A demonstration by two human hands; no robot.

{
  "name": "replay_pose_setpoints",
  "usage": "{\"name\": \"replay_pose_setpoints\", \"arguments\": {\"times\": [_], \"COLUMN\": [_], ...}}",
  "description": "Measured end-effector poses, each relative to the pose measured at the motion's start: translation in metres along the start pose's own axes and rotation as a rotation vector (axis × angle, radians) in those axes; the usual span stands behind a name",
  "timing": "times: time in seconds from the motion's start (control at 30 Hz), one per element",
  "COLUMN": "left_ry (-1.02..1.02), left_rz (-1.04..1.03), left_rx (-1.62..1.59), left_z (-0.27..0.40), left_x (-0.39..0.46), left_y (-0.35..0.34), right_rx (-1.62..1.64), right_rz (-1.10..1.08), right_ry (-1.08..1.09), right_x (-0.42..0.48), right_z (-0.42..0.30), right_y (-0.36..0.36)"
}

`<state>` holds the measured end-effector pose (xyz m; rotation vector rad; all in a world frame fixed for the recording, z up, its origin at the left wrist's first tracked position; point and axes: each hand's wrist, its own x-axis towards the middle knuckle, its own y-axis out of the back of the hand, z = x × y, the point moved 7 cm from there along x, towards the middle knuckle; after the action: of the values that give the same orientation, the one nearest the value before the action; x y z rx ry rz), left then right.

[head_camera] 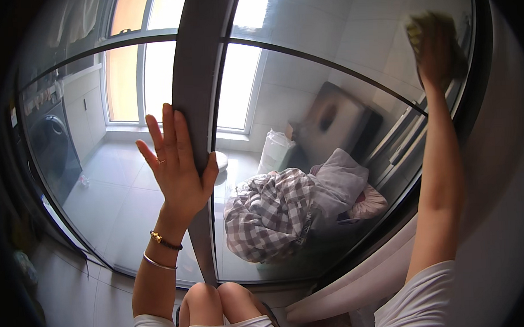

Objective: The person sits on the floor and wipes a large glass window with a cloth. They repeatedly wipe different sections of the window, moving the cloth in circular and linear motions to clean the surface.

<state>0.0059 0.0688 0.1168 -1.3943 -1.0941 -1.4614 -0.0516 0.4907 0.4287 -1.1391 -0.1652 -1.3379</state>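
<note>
My left hand (pixel 179 167) is spread, its palm on the dark upright frame (pixel 199 74) between two glass panels, with nothing in it. A ring, a beaded bracelet and a silver bangle show on that hand and wrist. At the upper right, my right hand (pixel 435 55) presses a greenish-yellow cloth (pixel 440 20) to the right glass panel (pixel 308 17), near its outer edge. Hand and cloth are slightly blurred, and the fingers partly cover the cloth. A dark crossbar (pixel 319 60) runs across the panel below the cloth.
Behind the glass lie a checked fabric bundle (pixel 268 211), grey fabric (pixel 339 180), a white bag (pixel 276 147) and a large dark-edged panel (pixel 334 121). A front-loading washing machine (pixel 52 142) stands left. A pale curtain (pixel 355 286) hangs beside my right arm. My knees (pixel 215 297) are close to the door.
</note>
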Motion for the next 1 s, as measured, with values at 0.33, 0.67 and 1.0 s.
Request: {"name": "replay_pose_setpoints", "arguments": {"times": [0.33,0.67,1.0], "left_ry": [0.010,0.034,0.045], "left_rz": [-0.034,-0.075,-0.101], "left_rx": [-0.012,-0.111,-0.133], "left_z": [-0.002,0.001,-0.002], "left_x": [0.000,-0.001,-0.002], "left_y": [0.000,0.002,0.007], "right_rx": [0.261,0.172,0.505], "right_rz": [-0.352,-0.236,-0.302], "right_ry": [-1.323,-0.410,-0.218], "right_x": [-0.239,0.074,0.100], "right_z": [0.027,-0.149,-0.296], "right_y": [0.042,0.066,0.163]}}
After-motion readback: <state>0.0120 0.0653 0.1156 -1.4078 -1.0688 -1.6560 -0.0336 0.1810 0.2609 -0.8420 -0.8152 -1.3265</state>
